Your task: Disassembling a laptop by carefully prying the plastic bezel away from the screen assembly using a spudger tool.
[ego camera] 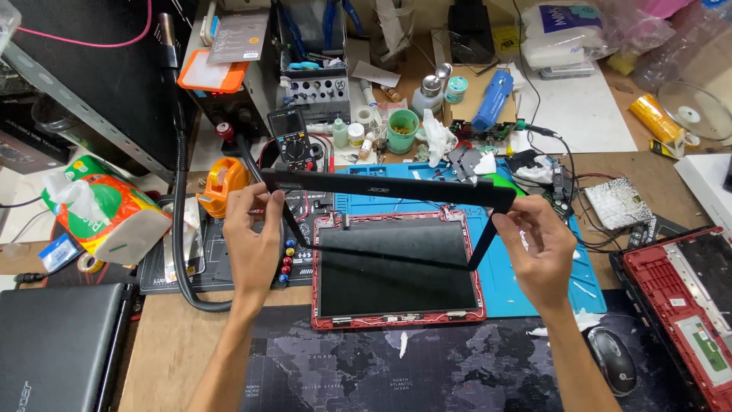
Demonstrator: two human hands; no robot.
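Black bezel (396,187) lifted over red-framed screen (396,267) | your left hand (252,236) pinches its left corner | right hand (537,248) grips right side | mouse (610,358) near right

I have both forearms reaching forward, my left hand (252,240) and right hand (540,255) raised level and well apart, fingers (263,200) curled in a pinch.

Both hands hold a black screen bezel (389,187) above a red-framed laptop screen (398,268). Left hand (252,236) pinches its left corner. Right hand (543,252) pinches the right
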